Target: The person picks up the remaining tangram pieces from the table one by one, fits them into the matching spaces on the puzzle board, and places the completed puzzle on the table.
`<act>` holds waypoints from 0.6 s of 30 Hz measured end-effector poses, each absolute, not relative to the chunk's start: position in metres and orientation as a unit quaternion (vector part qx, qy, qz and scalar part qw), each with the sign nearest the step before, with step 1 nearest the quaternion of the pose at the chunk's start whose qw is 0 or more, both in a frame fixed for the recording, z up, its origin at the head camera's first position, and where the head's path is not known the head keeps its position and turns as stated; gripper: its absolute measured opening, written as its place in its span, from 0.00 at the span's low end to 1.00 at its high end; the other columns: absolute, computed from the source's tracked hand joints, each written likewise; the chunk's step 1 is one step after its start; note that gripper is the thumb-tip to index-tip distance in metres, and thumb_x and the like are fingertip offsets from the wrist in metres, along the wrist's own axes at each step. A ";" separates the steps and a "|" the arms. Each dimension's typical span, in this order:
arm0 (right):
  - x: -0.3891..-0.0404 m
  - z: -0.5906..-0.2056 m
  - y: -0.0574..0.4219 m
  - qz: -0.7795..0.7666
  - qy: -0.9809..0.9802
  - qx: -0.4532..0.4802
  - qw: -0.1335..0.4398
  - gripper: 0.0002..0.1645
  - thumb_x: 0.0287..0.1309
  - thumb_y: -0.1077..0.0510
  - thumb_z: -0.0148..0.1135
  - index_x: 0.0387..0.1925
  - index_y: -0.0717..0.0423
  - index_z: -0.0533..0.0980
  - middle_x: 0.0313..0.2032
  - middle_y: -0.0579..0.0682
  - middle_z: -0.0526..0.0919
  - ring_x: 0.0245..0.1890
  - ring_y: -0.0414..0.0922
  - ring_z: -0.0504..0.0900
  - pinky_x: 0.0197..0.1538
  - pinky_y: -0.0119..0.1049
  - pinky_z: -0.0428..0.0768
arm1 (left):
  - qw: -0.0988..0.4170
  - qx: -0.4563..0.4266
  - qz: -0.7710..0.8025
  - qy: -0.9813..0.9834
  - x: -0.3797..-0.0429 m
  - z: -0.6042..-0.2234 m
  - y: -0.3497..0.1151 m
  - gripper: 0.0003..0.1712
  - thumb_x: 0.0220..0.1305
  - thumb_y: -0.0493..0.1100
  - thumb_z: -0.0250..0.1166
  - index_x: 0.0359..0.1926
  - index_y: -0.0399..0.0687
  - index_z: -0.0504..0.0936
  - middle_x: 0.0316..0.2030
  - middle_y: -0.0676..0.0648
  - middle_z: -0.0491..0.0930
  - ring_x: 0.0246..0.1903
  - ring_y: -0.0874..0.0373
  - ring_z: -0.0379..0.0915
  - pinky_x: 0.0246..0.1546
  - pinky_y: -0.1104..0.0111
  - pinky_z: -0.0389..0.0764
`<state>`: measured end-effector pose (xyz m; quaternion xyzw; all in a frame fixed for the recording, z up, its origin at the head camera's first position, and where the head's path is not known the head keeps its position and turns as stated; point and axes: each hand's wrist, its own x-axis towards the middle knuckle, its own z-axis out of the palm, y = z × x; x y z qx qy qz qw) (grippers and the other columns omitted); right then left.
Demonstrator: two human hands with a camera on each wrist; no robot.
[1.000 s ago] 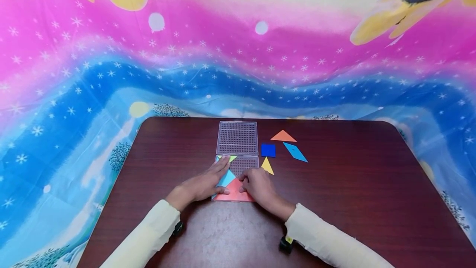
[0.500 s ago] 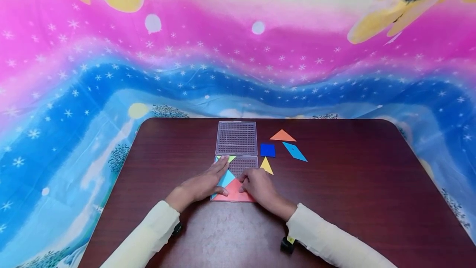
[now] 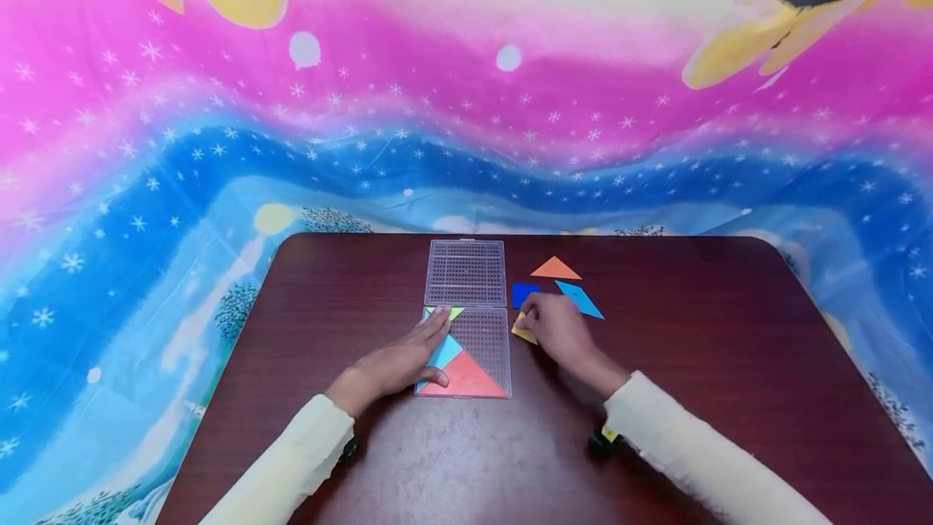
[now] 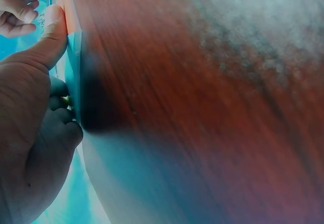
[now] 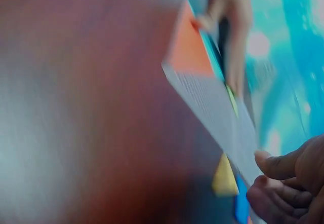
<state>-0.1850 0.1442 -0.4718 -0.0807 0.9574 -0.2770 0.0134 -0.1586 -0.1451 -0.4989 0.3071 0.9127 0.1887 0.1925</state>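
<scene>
My left hand (image 3: 397, 363) rests on the lower half of a clear hinged tangram case (image 3: 488, 330), fingers straight and thumb near a coral triangle (image 3: 470, 375). Partly under that hand lie a light blue piece (image 3: 446, 351) and a green triangle (image 3: 455, 313). My right hand (image 3: 561, 330) is over a yellow triangle (image 3: 523, 332) on the table, covering part of it. In the right wrist view its thumb and bent fingers (image 5: 271, 196) show nothing between them, and the yellow triangle (image 5: 224, 178) appears apart from them. Contact is unclear.
Beyond my right hand lie a dark blue square (image 3: 523, 295), an orange triangle (image 3: 556, 268) and a blue parallelogram (image 3: 579, 300). The case's gridded upper half (image 3: 466, 274) lies flat toward the far edge of the dark wooden table (image 3: 692, 330).
My right hand has left the coral triangle and moved right and away from me, to the yellow triangle. The coral triangle's right side is now uncovered. My left hand stays put.
</scene>
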 end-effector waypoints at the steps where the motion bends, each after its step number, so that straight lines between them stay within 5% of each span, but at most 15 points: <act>1: -0.190 -0.468 0.153 -0.270 0.960 -0.071 0.009 0.08 0.60 0.58 0.74 0.37 0.59 0.85 0.29 0.50 0.88 0.26 0.42 0.81 0.28 0.33 0.78 | 0.193 0.308 0.189 0.912 -0.158 -0.499 -0.145 0.56 0.69 0.64 0.61 0.82 0.45 0.42 0.84 0.49 0.33 0.83 0.52 0.28 0.80 0.55 0.56; 8: -0.221 -0.454 0.205 -0.201 0.978 -0.002 0.051 0.20 0.60 0.53 0.75 0.45 0.65 0.82 0.33 0.58 0.83 0.30 0.49 0.78 0.31 0.39 0.78 | 0.194 0.309 0.191 0.911 -0.158 -0.499 -0.146 0.56 0.69 0.63 0.61 0.82 0.43 0.43 0.84 0.47 0.33 0.83 0.50 0.28 0.80 0.55 0.56; 18: -0.242 -0.463 0.217 -0.173 0.975 0.043 0.129 0.20 0.58 0.49 0.76 0.34 0.62 0.80 0.27 0.57 0.77 0.29 0.50 0.74 0.29 0.38 0.73 | 0.188 0.316 0.189 0.911 -0.158 -0.500 -0.145 0.56 0.69 0.64 0.61 0.82 0.44 0.42 0.84 0.48 0.32 0.83 0.50 0.28 0.80 0.54 0.56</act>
